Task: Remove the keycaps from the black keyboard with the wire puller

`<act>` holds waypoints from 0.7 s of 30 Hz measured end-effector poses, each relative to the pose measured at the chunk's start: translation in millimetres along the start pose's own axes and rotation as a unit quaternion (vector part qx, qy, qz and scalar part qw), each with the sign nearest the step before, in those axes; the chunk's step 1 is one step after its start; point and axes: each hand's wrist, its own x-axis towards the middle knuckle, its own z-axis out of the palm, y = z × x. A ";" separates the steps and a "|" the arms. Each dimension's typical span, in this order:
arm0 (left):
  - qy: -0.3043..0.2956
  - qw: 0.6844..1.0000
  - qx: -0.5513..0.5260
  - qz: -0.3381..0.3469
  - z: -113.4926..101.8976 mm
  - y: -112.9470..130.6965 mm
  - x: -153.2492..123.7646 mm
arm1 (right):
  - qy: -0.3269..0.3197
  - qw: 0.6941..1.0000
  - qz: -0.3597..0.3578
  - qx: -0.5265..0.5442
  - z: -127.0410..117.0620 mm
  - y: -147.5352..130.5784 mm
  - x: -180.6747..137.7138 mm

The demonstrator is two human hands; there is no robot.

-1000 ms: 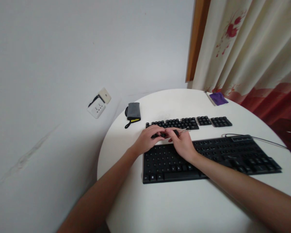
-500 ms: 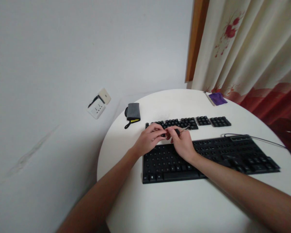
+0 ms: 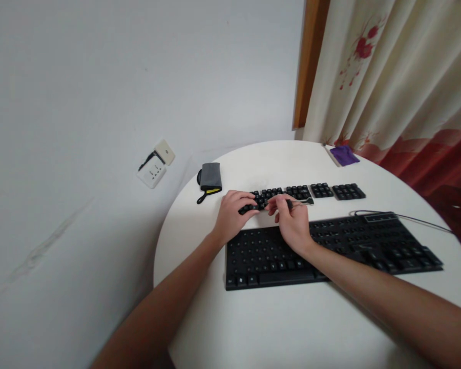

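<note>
A black keyboard base (image 3: 330,248) lies across the round white table (image 3: 284,318). Behind it, rows of loose black keycaps (image 3: 299,192) are laid out in the keyboard's pattern. My left hand (image 3: 230,215) rests curled on the left end of those keycaps, fingers pressing on them. My right hand (image 3: 292,220) is pinched on a thin metal keycap puller (image 3: 301,203) with a dark handle, held just above the keycap rows. The fingertips of both hands nearly meet.
A grey pouch (image 3: 210,178) with a yellow tag and black strap lies at the table's back left. A purple cloth (image 3: 344,155) sits at the far edge by the flowered curtain (image 3: 392,77). The keyboard's cable (image 3: 415,219) trails right. A wall socket (image 3: 153,166) sits low on the wall.
Both hands have shifted slightly away from me, from the keyboard's top edge onto the laid-out keycaps. The puller moved with my right hand.
</note>
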 end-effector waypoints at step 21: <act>-0.073 0.988 0.100 -0.091 6.2 7.4 -4.5 | -0.003 1.000 0.002 0.018 1.1 0.5 0.5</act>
